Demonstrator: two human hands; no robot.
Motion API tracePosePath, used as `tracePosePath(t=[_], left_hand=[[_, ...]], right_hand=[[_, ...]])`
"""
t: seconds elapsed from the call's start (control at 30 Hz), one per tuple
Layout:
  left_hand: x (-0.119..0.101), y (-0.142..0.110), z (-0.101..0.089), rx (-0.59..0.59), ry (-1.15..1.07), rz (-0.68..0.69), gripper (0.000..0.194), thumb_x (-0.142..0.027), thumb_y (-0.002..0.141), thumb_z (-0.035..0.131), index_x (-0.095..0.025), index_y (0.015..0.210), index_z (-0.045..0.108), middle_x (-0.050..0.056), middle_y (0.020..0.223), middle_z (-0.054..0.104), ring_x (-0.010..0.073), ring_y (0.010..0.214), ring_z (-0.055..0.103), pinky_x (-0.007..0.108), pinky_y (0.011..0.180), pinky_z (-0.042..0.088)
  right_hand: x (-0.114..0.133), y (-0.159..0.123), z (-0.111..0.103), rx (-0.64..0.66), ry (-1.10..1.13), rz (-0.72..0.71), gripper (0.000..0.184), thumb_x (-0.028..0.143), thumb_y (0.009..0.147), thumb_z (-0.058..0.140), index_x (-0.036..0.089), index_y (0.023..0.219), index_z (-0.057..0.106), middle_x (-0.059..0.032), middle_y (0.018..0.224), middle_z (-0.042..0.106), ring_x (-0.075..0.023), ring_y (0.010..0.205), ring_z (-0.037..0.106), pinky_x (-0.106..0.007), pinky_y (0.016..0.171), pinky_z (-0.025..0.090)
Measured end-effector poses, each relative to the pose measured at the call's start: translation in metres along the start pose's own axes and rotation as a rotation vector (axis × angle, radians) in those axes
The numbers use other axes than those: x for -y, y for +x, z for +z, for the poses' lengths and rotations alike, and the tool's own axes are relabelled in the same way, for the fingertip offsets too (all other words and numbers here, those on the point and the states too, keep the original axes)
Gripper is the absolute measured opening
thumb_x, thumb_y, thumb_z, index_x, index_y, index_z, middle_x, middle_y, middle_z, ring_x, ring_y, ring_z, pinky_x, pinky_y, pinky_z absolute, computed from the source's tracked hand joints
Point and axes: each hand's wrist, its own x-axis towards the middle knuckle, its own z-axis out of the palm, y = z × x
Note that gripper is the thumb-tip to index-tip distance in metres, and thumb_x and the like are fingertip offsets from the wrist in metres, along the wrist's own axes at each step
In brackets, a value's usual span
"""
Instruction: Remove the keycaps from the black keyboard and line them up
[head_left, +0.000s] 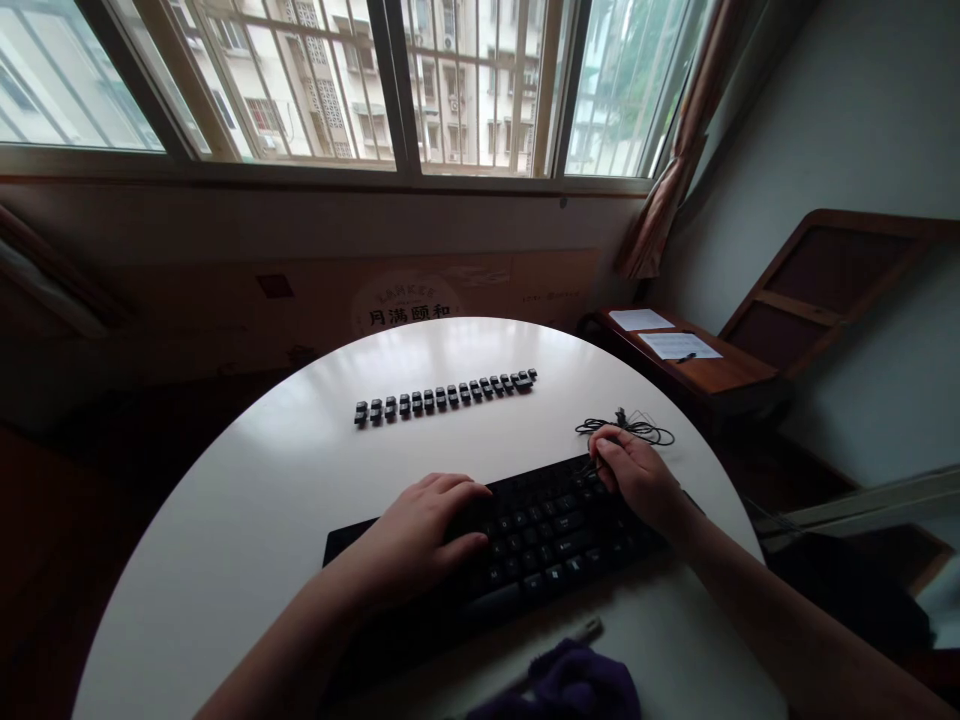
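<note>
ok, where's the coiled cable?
Head view, right of centre: the coiled cable lies on the white table, beside the right hand, beyond the keyboard.

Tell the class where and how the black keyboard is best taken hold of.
The black keyboard is probably best gripped at its two short ends, from left and right together: it is long, lies flat on the white table, and keys fill much of its visible top, so end grips should avoid pressing them.
</note>
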Motion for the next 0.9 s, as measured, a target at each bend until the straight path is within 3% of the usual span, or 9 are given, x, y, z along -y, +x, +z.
tracePosePath(t=[0.17,0.33,0.63,0.9], left_hand=[[0.002,0.0,0.001,-0.018,-0.012,0.007,0.041,-0.04,0.089,0.062,-0.031,0.129,0.059,0.004,0.135,0.059,0.027,0.127,0.051,0.043,0.11,0.04],[0.004,0.0,0.002,-0.016,-0.009,0.014,0.041,-0.039,0.089,0.063,-0.031,0.129,0.059,0.004,0.135,0.059,0.0268,0.127,0.051,0.043,0.11,0.04],[0.004,0.0,0.001,-0.018,-0.006,0.026,0.041,-0.037,0.089,0.063,-0.031,0.129,0.059,0.004,0.134,0.06,0.0265,0.126,0.051,0.043,0.109,0.041],[0.004,0.0,0.001,-0.02,-0.013,0.015,0.041,-0.039,0.088,0.063,-0.03,0.129,0.06,0.004,0.134,0.06,0.027,0.127,0.051,0.043,0.11,0.041]], right_hand=[[0.0,0.002,0.0,0.031,0.009,0.009,0.02,0.035,0.093,0.046,0.021,0.08,0.052,0.0063,0.05,0.047,-0.0112,0.042,0.043,-0.022,0.043,0.031],[-0.001,-0.004,0.001,0.059,-0.15,-0.047,0.022,0.035,0.096,0.043,0.021,0.082,0.054,0.0057,0.05,0.048,-0.0127,0.043,0.046,-0.023,0.044,0.033],[0.014,-0.019,0.007,0.009,-0.53,-0.299,0.023,0.031,0.096,0.041,0.021,0.083,0.057,0.002,0.056,0.053,-0.0156,0.05,0.05,-0.028,0.054,0.038],[0.003,-0.016,0.004,-0.019,-0.193,-0.148,0.023,0.036,0.098,0.043,0.021,0.086,0.055,0.0054,0.048,0.05,-0.0123,0.042,0.045,-0.023,0.044,0.034]])
